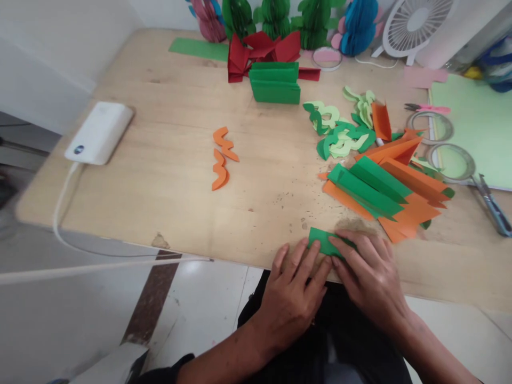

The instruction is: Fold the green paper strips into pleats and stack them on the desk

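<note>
A small folded piece of green paper (321,238) lies at the front edge of the wooden table. My left hand (298,282) holds its near left side, with fingertips on top and the thumb at the lower edge. On the right part of the same paper, my right hand (368,269) presses with its fingers, the thumb close to my left thumb. The paper's right end is hidden under my right hand. Just beyond the hands lies a pile of folded green strips (366,189) and folded orange paper (416,210).
Two wavy orange cutouts (220,170) lie mid-table. Green wavy cutouts (340,140), tape rolls (451,161), a utility knife (494,208) and pink-handled snips (428,108) are at right. Folded green paper (276,88), red paper (240,58) and a fan (416,24) stand behind; a white power bank (100,130) at left.
</note>
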`<state>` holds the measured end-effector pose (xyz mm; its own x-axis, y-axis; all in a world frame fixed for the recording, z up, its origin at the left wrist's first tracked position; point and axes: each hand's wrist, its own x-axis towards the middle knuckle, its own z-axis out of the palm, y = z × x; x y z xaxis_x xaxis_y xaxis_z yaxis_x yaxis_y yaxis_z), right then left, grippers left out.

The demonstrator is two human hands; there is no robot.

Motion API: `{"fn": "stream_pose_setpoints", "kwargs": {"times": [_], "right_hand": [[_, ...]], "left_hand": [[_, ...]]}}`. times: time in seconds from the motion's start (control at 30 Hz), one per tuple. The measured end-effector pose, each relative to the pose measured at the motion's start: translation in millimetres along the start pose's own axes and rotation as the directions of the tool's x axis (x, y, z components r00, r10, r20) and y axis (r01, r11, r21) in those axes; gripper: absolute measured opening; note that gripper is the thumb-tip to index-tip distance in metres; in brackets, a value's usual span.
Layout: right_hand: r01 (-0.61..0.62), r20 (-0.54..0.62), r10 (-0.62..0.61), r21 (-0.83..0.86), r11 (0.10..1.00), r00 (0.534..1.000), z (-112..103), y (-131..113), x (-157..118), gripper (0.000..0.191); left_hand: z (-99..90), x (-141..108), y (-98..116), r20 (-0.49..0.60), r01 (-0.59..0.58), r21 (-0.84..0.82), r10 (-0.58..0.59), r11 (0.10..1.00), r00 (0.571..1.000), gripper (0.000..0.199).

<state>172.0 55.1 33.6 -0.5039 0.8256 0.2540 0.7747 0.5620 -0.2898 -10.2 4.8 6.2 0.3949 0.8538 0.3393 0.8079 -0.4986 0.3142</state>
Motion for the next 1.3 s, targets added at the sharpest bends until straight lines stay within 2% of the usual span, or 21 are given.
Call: {"fn": "stream_pose_setpoints", "kwargs": {"times": [0.4,0.63,0.83,0.97,1.3], "right_hand": [[-0.067,0.059,0.062,0.078,0.995,0.996,-4.1,0.7,9.3,0.027],[-0.093,0.039,0.094,-0.012,0.996,0.995,-6.2,-1.6,12.6,0.023],[-0.154,0.066,0.159,-0.066,0.986,0.985,-6.5,-2.8,18.5,0.016],[-0.142,0.048,0.149,-0.126,0.982,0.988,-4.4,-1.6,21.7,0.015],[-0.126,0.026,0.128,-0.079,0.989,0.991,-2.5,1.5,22.7,0.010]], "left_hand": [[1.6,1.2,0.1,-0.004,0.005,-0.016,-0.005,1.000,1.000,0.040],[-1.4,1.8,0.9,0.024,0.003,0.005,-0.003,1.000,1.000,0.042],[-2.5,3.2,2.0,0.040,0.014,0.027,-0.016,1.000,0.999,0.044],[-2.3,3.4,2.5,0.056,0.024,0.052,-0.026,0.998,0.998,0.043],[-3.2,4.2,4.1,0.080,0.013,0.086,-0.020,0.996,0.997,0.046]]}}
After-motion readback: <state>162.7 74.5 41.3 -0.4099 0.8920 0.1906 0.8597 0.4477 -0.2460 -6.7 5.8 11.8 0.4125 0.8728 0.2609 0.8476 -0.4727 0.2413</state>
